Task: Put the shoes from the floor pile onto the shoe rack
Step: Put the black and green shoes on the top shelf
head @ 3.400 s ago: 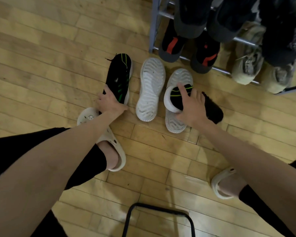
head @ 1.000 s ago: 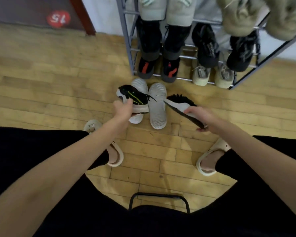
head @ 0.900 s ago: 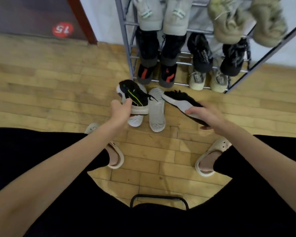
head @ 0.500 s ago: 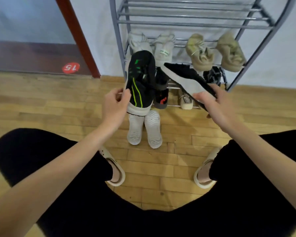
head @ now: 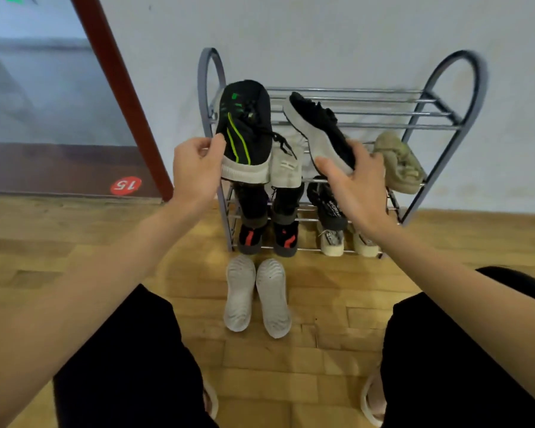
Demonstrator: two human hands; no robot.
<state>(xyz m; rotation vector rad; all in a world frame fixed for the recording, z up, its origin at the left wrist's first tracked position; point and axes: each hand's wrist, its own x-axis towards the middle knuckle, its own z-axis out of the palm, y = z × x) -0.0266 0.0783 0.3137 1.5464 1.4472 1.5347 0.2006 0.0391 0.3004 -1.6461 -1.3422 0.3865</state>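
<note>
While my left hand (head: 195, 171) clasps the green-striped black shoe (head: 244, 131) by its heel, my right hand (head: 352, 183) grips its mate (head: 318, 131), both raised toward the bare top shelf (head: 383, 109) for placement.

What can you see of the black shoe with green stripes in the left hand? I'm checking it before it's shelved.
The black shoe with green stripes has a dark knit-looking upper, bright green curved lines along its side, small green marks near the toe, black laces hanging loose, and a pale ribbed sole edge at the heel. It is held off the floor, toe up and heel down, in front of the shoe rack's upper left corner. The left hand pinches its heel; nothing else clearly touches it.
</note>
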